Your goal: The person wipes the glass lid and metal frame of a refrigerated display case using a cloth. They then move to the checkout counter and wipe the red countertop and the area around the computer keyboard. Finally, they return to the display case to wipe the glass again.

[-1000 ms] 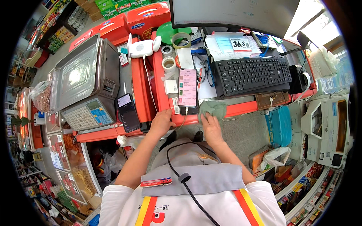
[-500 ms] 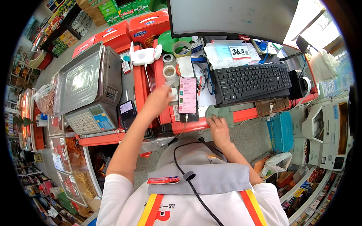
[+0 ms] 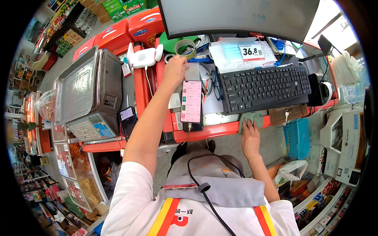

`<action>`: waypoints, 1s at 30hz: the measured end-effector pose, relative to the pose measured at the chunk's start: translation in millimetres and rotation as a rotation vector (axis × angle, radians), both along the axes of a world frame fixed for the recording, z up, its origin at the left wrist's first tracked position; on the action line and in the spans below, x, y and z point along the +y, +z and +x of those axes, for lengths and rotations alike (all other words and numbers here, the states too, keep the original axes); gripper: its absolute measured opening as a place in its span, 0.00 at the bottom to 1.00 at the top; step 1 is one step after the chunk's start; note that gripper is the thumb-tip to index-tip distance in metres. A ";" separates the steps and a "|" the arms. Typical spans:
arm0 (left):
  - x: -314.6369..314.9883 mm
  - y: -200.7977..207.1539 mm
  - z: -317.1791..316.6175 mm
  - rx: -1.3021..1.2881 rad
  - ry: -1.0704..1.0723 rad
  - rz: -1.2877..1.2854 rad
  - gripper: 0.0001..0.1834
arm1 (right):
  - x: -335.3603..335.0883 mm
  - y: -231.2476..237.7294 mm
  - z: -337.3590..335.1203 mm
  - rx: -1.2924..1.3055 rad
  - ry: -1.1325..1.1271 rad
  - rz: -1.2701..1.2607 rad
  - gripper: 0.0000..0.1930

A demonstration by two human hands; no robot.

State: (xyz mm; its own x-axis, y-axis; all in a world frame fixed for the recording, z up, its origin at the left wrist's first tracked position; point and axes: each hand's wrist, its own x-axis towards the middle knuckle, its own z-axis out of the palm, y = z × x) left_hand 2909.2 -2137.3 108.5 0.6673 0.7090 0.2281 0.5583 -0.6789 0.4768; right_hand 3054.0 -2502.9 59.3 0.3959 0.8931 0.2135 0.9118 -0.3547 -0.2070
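My left hand (image 3: 176, 72) reaches over the counter to the tape rolls, its fingers curled down in a closed grip. What lies inside the fingers is hidden. Just beyond it stands a wide roll of tape (image 3: 185, 48), with a smaller roll (image 3: 169, 58) partly covered beside the fingertips. My right hand (image 3: 251, 137) presses a green cloth (image 3: 252, 118) against the counter's red front edge, below the keyboard (image 3: 265, 86). A phone (image 3: 191, 101) with a lit screen and a cable plugged in lies between my arms.
On the left sits a metal weighing scale (image 3: 80, 84) with a tray, a second phone (image 3: 128, 122) next to it. A white device (image 3: 145, 58) stands behind. The monitor (image 3: 240, 17) fills the back. A brown wallet-like case (image 3: 289, 113) with keys lies at the front edge.
My left hand has moved away from me, from beside the phone to the tape rolls. My right hand has slid the green cloth rightward along the counter's front edge.
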 end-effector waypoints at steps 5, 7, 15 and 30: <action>-21.0 55.9 5.6 -0.540 0.046 0.201 0.05 | -2.9 4.9 7.4 0.036 0.039 -0.017 0.20; -37.7 76.1 -3.4 -0.518 0.137 -0.047 0.04 | -2.3 9.2 9.8 0.046 0.054 -0.024 0.20; -134.2 124.2 -58.5 -0.974 0.181 -0.869 0.09 | 5.0 96.2 3.2 0.590 0.104 -0.013 0.19; -258.2 202.4 -163.5 -0.797 0.068 -0.927 0.07 | 41.1 237.2 -84.1 1.749 0.515 0.005 0.19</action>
